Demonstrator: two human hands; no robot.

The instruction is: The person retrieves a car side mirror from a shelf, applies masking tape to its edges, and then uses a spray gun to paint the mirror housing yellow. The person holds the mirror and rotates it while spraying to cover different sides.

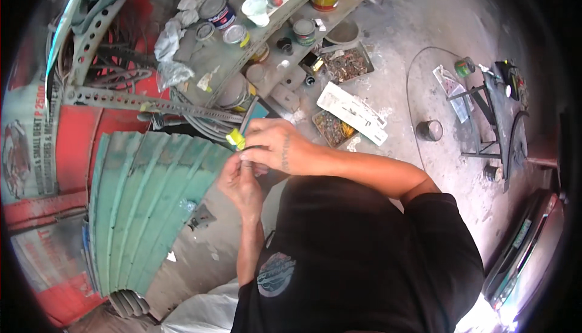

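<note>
My two hands meet in front of my chest, fingers pinched close together. A small bright yellow-green piece (pixel 236 139) sticks out at the fingertips of my right hand (pixel 276 145), which reaches in from the right. My left hand (pixel 241 181) comes up from below, its thumb and fingers closed just under the right fingertips. Something thin and dark shows between the hands, too small to name. Behind the fingers stands a narrow flat panel with a bluish face (pixel 257 112); whether a hand touches it I cannot tell.
A green corrugated sheet (pixel 142 205) stands at left, beside red panels (pixel 76 145). Shelves ahead carry several paint cans (pixel 217 13) and a white cup (pixel 256 10). Trays of small hardware (pixel 347 65), a white box (pixel 353 113) and a black metal frame (pixel 485 114) lie to the right.
</note>
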